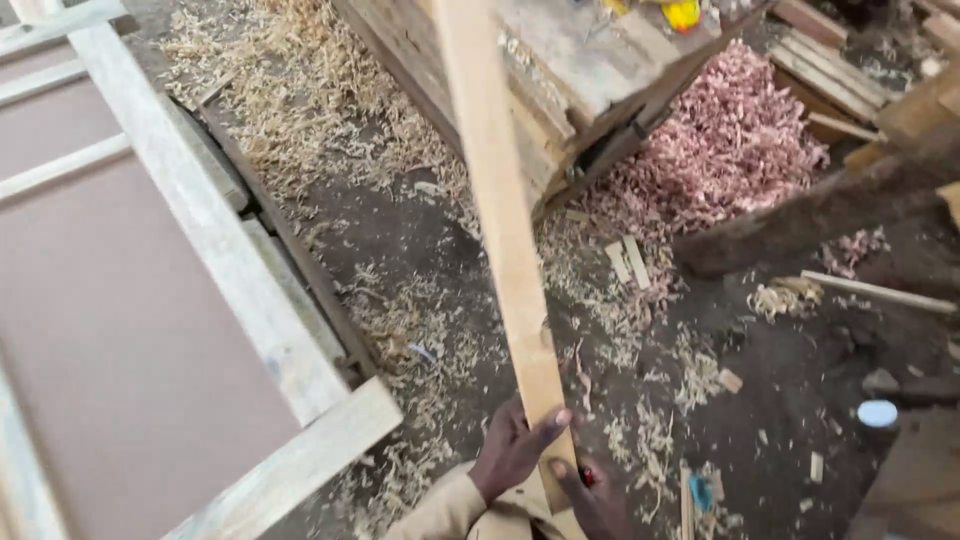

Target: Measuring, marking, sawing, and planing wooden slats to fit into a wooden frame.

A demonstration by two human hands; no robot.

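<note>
A long pale wooden plank (500, 220) runs from the bottom centre up to the top of the view. My left hand (512, 445) grips its lower end, thumb across the front face. My right hand (590, 495) holds the same end just below and to the right, with something small and red showing by its fingers. A tan sleeve (440, 510) covers my left forearm.
A wooden frame with a brown board panel (130, 330) fills the left. A rough wooden workbench (580, 70) stands at the top centre. Pinkish shavings (730, 150) pile up at the right, pale shavings (300, 90) and offcuts lie over the dark dirt floor (800, 370).
</note>
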